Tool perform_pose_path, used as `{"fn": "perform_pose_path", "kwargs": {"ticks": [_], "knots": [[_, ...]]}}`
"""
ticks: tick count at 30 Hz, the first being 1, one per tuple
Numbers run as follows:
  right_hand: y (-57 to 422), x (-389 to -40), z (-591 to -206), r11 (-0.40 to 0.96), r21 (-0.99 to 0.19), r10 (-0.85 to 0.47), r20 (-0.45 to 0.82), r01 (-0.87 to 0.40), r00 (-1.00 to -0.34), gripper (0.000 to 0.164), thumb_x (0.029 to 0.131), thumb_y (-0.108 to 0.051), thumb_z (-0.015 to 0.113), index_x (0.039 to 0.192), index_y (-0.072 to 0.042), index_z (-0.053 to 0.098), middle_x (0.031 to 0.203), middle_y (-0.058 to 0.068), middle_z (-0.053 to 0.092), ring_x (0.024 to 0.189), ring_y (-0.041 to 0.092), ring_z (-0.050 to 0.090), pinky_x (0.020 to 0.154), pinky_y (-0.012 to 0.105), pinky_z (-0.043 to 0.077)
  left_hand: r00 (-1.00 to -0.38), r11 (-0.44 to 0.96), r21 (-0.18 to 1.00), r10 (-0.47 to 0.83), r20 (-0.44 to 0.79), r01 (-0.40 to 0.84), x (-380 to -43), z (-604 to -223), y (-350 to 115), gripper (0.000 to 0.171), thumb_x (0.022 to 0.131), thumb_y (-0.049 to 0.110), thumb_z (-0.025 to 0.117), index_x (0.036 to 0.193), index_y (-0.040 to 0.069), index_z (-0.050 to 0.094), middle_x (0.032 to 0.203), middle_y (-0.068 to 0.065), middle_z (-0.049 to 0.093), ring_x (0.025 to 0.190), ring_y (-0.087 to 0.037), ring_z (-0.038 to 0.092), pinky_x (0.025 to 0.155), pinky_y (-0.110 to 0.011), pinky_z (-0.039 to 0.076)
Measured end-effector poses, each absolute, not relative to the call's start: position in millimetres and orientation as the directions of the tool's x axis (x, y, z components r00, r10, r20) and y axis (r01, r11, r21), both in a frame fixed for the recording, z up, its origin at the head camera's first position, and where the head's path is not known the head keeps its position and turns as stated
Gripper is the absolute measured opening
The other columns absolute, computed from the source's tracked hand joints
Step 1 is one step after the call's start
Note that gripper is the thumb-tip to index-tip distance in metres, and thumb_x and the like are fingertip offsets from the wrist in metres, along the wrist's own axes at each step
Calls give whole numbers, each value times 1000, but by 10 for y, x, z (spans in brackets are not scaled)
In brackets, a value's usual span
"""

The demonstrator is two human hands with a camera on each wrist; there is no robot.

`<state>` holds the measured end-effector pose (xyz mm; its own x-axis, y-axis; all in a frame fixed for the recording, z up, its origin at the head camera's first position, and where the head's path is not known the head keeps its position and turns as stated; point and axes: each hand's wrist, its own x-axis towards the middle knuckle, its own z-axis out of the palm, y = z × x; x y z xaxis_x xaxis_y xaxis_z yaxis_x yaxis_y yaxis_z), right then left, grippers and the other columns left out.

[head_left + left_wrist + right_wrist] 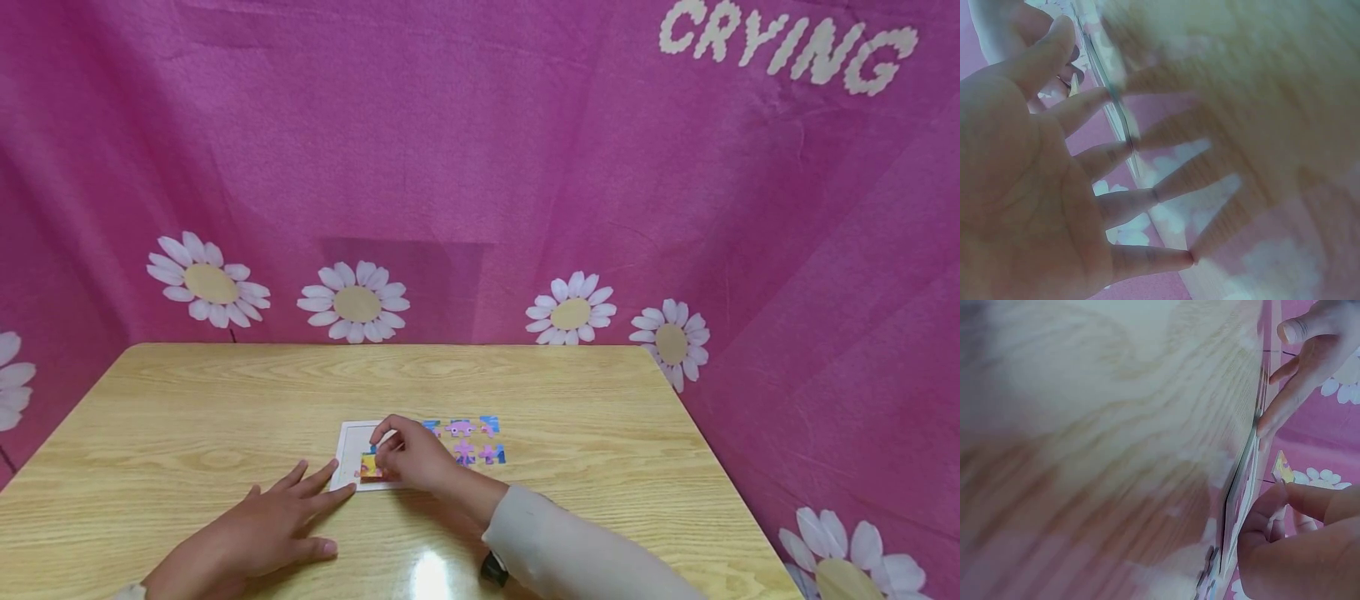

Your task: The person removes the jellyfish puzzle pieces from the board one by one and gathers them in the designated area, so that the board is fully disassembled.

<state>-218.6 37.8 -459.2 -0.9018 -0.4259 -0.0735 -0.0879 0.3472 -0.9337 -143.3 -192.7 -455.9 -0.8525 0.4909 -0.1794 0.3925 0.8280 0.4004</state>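
A white puzzle tray [348, 442] lies flat on the table, partly hidden by my right hand. Just over its left part, my right hand [420, 457] pinches a yellow jigsaw piece [370, 465] between thumb and fingers. The right wrist view shows that piece [1282, 467] tilted up, its printed side partly visible, above the tray's thin edge [1242, 481]. My left hand [262, 531] rests palm down with fingers spread, two fingertips right at the tray's left rim. In the left wrist view its fingers [1132, 206] are straight, their tips against the tabletop.
Several loose jigsaw pieces [461, 428] in pink and blue lie in two rows right of the tray, partly behind my right wrist. The wooden table [225, 400] reaches back to a pink curtain [450, 167] with daisies. A dark object [493, 570] shows beneath the right sleeve.
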Motion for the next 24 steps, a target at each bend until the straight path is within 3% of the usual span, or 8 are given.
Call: {"fn": "perform_pose_path", "kwargs": {"ticks": [8,16,24], "knots": [[581,-2149,-4587,337,-937,-441,-77,-85,-894,13,98,6,62,104,-4,65,83,6,65,69,17,57,54,25,46,-853,828,401,491,-178,393,-1436,-4562,-1921,74,87,63,69,153,32,52,166,-9,36,149,-54,27,93,-91,22],[838,-2110,-4598,356,-924,-465,-49,-136,-884,11,98,4,62,106,-3,65,87,9,67,70,14,53,54,22,39,-852,824,403,495,-170,398,-1427,-4566,-1932,73,89,63,69,153,34,51,166,-8,37,149,-53,28,93,-91,23],[1080,-2056,-4632,362,-923,-451,-48,-133,-891,11,97,6,63,105,-1,64,84,8,66,71,15,55,56,22,41,-852,824,426,487,-194,374,-1432,-4549,-1925,73,88,61,70,153,34,51,166,-8,36,150,-53,25,95,-91,20]]}}
